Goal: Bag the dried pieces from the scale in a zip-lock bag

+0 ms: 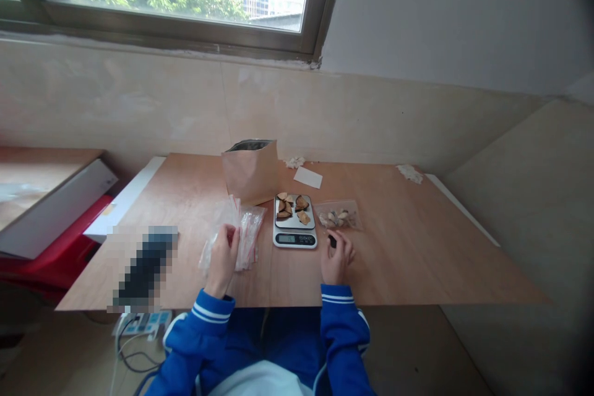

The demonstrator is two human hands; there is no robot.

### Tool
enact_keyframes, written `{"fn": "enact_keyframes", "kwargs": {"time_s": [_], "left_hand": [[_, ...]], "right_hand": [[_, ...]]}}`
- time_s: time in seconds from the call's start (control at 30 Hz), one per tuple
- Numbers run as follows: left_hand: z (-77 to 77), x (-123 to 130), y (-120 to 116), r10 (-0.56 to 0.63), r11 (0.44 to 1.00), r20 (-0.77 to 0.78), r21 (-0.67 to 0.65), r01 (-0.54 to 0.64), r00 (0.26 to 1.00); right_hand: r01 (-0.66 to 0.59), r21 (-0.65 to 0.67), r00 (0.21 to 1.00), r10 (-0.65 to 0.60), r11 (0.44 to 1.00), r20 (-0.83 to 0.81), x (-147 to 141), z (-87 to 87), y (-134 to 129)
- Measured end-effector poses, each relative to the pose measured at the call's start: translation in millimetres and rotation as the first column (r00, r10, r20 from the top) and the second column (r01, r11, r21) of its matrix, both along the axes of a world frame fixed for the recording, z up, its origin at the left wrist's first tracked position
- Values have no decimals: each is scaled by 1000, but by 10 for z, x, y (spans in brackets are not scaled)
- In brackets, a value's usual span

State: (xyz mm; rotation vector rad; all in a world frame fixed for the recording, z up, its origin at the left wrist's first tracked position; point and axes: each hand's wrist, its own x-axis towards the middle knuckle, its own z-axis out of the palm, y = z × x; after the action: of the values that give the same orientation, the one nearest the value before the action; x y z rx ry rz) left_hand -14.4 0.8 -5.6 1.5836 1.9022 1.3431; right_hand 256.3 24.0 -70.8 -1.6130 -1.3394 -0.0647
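Note:
My left hand (223, 262) is closed, thumb and fingers pinched at the edge of a clear zip bag (211, 241). Beside it lies a pile of similar clear zip bags (250, 236) with red seal lines. My right hand (338, 262) curls around a small dark piece (332, 241), just right of a digital kitchen scale (295, 240). Several brown dried slices (284, 205) with dark rims rest on the scale's plate. Behind my right hand, a filled clear bag (340, 215) holds pale pieces. The scale's reading is too small to make out.
An open brown paper pouch (250, 173) stands behind the zip bags. A white card (308, 177) and crumpled tissue (294, 163) lie at the back, more tissue (410, 174) at back right. A blurred dark object (146, 269) lies left. A power strip (146, 323) sits below the table edge.

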Motion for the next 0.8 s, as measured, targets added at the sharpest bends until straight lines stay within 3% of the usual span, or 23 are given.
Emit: {"fn": "enact_keyframes", "kwargs": {"time_s": [0.07,0.13,0.2,0.23,0.3,0.37,0.5,0.6,0.7,0.8], "left_hand": [[96,125,-33,-82,997,44,-9,83,996],[148,261,-70,-205,978,76,-25,207,976],[175,378,-110,-338,938,104,-40,344,935],[185,420,-129,-392,916,117,-43,399,913],[206,459,-159,-452,887,133,-40,460,882],[231,440,-176,-438,896,126,-19,443,890],[301,325,-169,-189,980,123,92,178,974],[376,274,-140,-64,988,120,145,46,991],[449,249,-95,-35,987,76,160,22,996],[493,183,-38,-88,990,-8,111,88,996]], "right_hand": [[-207,-33,973,202,978,-108,-243,221,-72],[-462,-94,862,422,882,-280,-537,452,-143],[-637,-120,726,542,761,-423,-815,644,-186],[-674,-122,685,556,728,-471,-923,712,-190],[-699,-119,647,553,705,-525,-1050,777,-163],[-685,-116,652,535,719,-537,-1054,755,-103],[-590,-115,709,445,799,-547,-888,590,31],[-571,-126,722,422,811,-548,-828,517,78],[-601,-128,698,441,789,-564,-865,534,84],[-618,-114,669,445,778,-595,-906,571,95]]}}
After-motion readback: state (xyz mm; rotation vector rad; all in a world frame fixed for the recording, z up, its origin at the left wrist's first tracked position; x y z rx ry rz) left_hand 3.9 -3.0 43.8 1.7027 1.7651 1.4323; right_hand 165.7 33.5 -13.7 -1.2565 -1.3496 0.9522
